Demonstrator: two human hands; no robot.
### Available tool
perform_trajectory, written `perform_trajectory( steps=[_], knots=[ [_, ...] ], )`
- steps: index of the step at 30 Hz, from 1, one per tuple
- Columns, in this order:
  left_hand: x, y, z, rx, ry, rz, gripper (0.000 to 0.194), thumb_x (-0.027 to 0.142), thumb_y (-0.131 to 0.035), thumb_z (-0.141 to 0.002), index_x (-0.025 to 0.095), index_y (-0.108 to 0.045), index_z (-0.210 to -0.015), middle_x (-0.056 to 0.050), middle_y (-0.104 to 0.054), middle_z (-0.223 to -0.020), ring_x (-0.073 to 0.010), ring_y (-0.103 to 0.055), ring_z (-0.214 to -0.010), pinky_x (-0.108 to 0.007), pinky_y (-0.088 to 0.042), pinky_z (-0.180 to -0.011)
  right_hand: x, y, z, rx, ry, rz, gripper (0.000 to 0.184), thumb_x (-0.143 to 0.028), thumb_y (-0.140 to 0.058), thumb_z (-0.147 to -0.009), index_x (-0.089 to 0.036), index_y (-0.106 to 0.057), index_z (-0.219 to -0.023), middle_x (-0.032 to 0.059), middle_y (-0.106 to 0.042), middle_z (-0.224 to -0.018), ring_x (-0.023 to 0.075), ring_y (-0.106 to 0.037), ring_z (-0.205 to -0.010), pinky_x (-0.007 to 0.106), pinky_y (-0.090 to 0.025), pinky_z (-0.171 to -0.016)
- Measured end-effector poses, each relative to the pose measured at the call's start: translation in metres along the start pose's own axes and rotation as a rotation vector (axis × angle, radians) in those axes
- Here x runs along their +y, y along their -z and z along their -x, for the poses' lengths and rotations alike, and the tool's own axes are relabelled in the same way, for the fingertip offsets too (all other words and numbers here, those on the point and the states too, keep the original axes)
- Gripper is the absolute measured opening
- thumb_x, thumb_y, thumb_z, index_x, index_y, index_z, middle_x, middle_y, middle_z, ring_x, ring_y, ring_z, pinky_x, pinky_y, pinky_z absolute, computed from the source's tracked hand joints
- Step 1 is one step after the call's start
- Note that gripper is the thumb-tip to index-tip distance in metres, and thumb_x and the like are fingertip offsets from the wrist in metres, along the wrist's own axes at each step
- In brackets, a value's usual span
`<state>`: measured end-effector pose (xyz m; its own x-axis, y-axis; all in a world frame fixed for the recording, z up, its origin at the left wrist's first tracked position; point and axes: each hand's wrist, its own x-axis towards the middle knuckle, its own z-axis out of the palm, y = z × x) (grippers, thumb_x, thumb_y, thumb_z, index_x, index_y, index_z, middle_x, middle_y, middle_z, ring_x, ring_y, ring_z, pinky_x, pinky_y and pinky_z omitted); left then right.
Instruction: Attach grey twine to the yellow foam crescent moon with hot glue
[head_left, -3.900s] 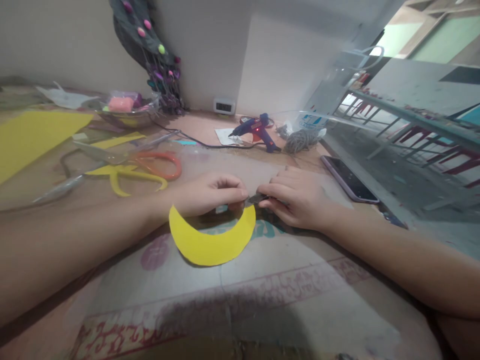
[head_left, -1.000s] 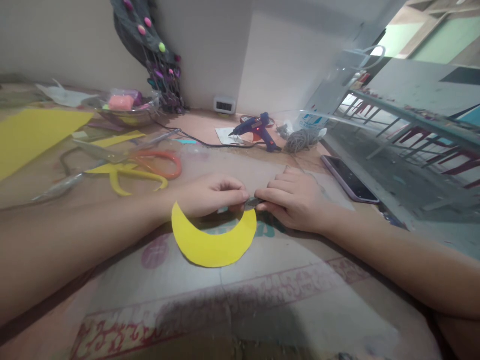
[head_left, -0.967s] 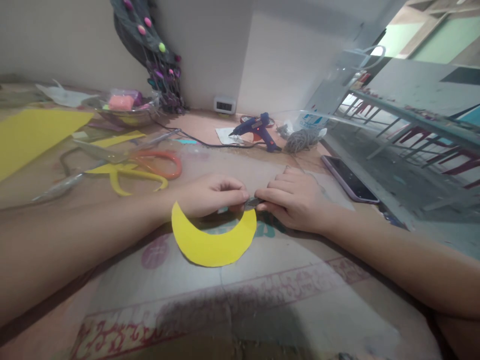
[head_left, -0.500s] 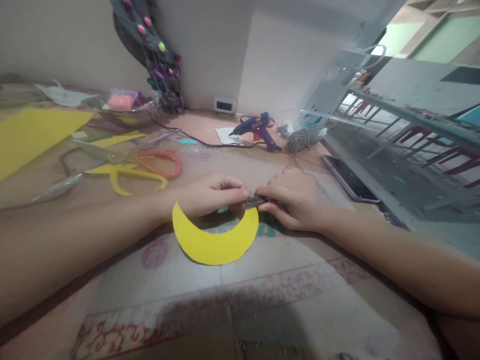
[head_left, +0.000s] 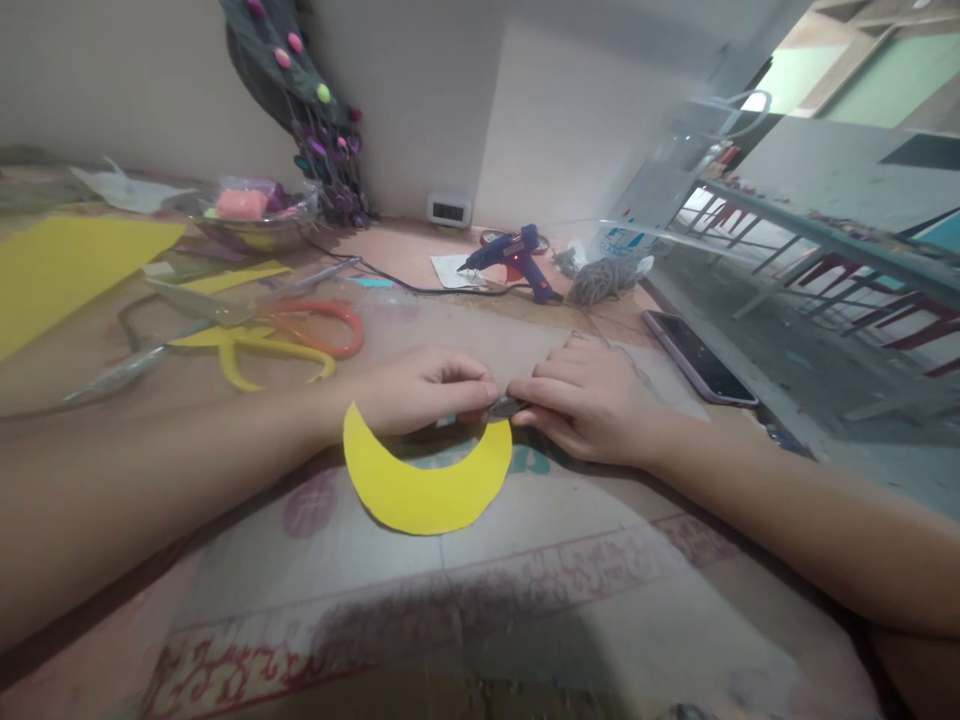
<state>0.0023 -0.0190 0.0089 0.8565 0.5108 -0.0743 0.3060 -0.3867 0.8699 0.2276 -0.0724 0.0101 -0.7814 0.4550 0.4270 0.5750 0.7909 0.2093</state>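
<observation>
A yellow paper crescent (head_left: 429, 500) hangs in front of my hands, its horns pointing up. Dark grey yarn (head_left: 504, 408) covers its right horn. My left hand (head_left: 431, 388) pinches that wrapped end between thumb and fingers. Close beside it, my right hand (head_left: 589, 400) is closed with thumb and forefinger on the grey yarn at the same end. A thin strand trails behind the right hand toward a ball of grey yarn (head_left: 602, 281). The exact tip of the horn is hidden by my fingers.
Scissors with orange and yellow handles (head_left: 319, 328) lie at left, near yellow paper (head_left: 82, 270). A blue glue gun (head_left: 517, 258) with a lit red light stands at the back, its cord running left. A phone (head_left: 701, 360) lies at the right table edge.
The crescent has shifted and turned very slightly, its right horn a little lower and further left. My right fingers have moved slightly left along the wrapped end.
</observation>
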Motion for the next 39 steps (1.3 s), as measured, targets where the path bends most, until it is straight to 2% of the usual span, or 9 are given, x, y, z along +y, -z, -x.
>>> perform_trajectory(
  steps=[8,12,16,19,24,30,39],
  knots=[
    [0.002,0.0,0.0,0.012,0.002,0.011,0.033,0.042,-0.047,-0.089,0.016,-0.059,-0.072,0.001,-0.059,-0.069,-0.0094,-0.045,-0.059,-0.021,-0.034,-0.055,-0.001,-0.001,-0.002,0.023,-0.017,0.005,0.028,-0.035,-0.046,-0.095,-0.016,-0.065,-0.089,0.0018,-0.061,-0.064,0.0139,-0.05,-0.061,0.029,-0.028,-0.061],
    [0.002,0.0,0.001,0.027,-0.006,0.053,0.032,0.04,-0.048,-0.089,0.016,-0.061,-0.073,0.001,-0.061,-0.07,-0.0094,-0.047,-0.06,-0.021,-0.035,-0.057,-0.001,0.001,0.0,0.039,-0.141,-0.119,0.038,-0.044,-0.042,-0.095,-0.014,-0.063,-0.09,0.0027,-0.059,-0.065,0.0146,-0.051,-0.062,0.028,-0.032,-0.062],
    [0.001,-0.001,0.001,0.053,0.005,0.084,0.033,0.041,-0.047,-0.091,0.015,-0.06,-0.074,0.0,-0.06,-0.071,-0.0093,-0.048,-0.06,-0.021,-0.036,-0.056,-0.003,0.002,0.001,0.061,-0.223,-0.272,0.042,-0.056,-0.056,-0.085,-0.015,-0.062,-0.08,-0.0013,-0.055,-0.058,0.0106,-0.046,-0.053,0.024,-0.032,-0.056],
    [0.002,-0.002,0.001,0.092,-0.012,0.07,0.037,0.044,-0.046,-0.091,0.015,-0.059,-0.074,-0.001,-0.059,-0.072,-0.0107,-0.05,-0.064,-0.021,-0.038,-0.058,-0.006,0.0,0.001,0.03,-0.302,-0.349,0.03,-0.045,-0.068,-0.079,-0.015,-0.063,-0.079,-0.0029,-0.056,-0.058,0.0083,-0.047,-0.052,0.02,-0.033,-0.053],
    [0.002,-0.004,0.002,0.135,0.019,0.081,0.04,0.05,-0.045,-0.09,0.015,-0.058,-0.077,-0.001,-0.056,-0.07,-0.011,-0.049,-0.062,-0.022,-0.037,-0.053,-0.008,-0.003,-0.002,-0.046,-0.45,-0.512,0.007,-0.023,-0.064,-0.078,-0.016,-0.064,-0.077,-0.0044,-0.056,-0.058,0.006,-0.044,-0.048,0.016,-0.033,-0.048],
    [0.0,-0.007,-0.002,0.116,0.005,0.111,0.033,0.048,-0.054,-0.085,0.016,-0.057,-0.078,0.002,-0.055,-0.069,-0.0099,-0.049,-0.063,-0.02,-0.039,-0.056,-0.011,-0.003,-0.004,-0.026,-0.427,-0.586,0.005,-0.014,-0.059,-0.076,-0.014,-0.062,-0.073,-0.0048,-0.053,-0.057,0.005,-0.044,-0.048,0.014,-0.032,-0.046],
    [0.003,-0.003,-0.001,0.082,0.006,-0.031,0.029,0.043,-0.05,-0.086,0.017,-0.062,-0.083,0.002,-0.059,-0.072,-0.0115,-0.052,-0.067,-0.02,-0.041,-0.06,-0.01,-0.006,-0.002,-0.033,-0.42,-0.602,0.007,-0.016,-0.059,-0.079,-0.016,-0.061,-0.073,-0.0044,-0.055,-0.058,0.0053,-0.04,-0.048,0.016,-0.03,-0.046]
  ],
)
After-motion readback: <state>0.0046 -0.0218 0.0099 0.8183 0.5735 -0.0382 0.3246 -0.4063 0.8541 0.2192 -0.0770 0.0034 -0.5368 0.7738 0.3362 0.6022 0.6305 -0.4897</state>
